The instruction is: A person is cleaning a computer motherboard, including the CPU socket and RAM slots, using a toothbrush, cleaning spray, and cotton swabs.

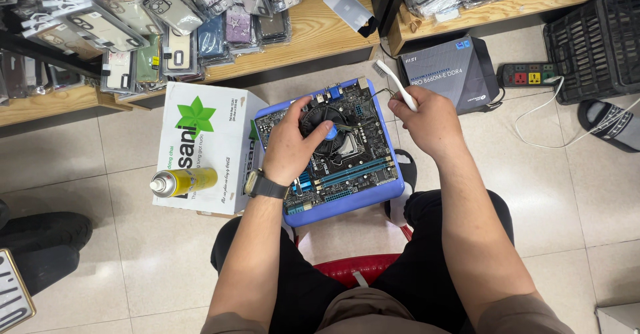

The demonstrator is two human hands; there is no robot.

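Your left hand (pixel 292 146) lies curled over the black cooler fan (pixel 322 129), fingers bent around its rim, thumb by the blue centre cap. Your right hand (pixel 427 119) is closed around the handle of a white brush (pixel 395 81), whose bristled end points up and away from you. The fan sits on a motherboard (pixel 353 164) that lies on a blue stool top (pixel 360 197) between your knees. Left of it, a yellow spray can (pixel 183 182) lies on a white cardboard box (pixel 203 144).
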